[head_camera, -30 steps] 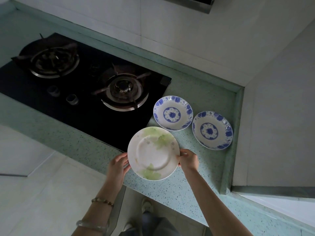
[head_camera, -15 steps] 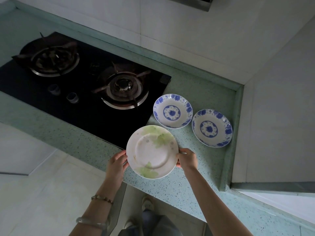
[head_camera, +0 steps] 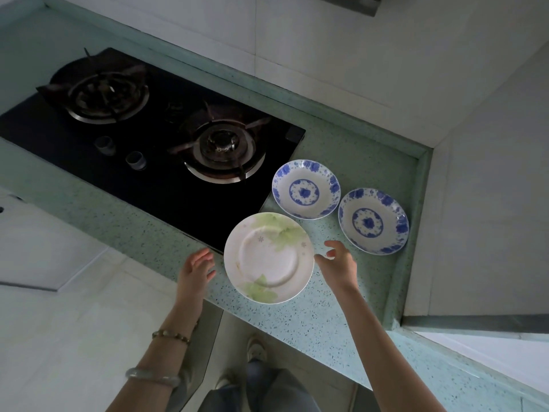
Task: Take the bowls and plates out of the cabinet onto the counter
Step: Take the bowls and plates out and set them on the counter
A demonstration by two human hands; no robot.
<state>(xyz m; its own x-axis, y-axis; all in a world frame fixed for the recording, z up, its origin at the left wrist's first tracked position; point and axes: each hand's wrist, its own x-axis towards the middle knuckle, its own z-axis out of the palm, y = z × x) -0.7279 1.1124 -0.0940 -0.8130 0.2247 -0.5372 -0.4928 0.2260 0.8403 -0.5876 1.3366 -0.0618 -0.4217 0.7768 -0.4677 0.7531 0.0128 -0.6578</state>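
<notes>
Left hand (head_camera: 196,269): empty, fingers loosely spread, just beside the plate's rim.
Right hand (head_camera: 338,263): empty too, flanking the opposite rim; contact unclear.
Green-leaf plate (head_camera: 269,258): flat on the counter (head_camera: 312,322), apparently set down.
Blue bowls (head_camera: 306,189) (head_camera: 373,221): behind it, apart, probably to avoid knocks.

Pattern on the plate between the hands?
The plate is white with pale green leaf prints; head view shows it best.

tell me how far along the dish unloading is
Done: two blue-patterned bowls and a green-leaf plate sit on the counter. In hand: nothing; the left hand and right hand are open either side of the plate. Left: the cabinet is out of view, so any remaining dishes cannot be told.
</notes>
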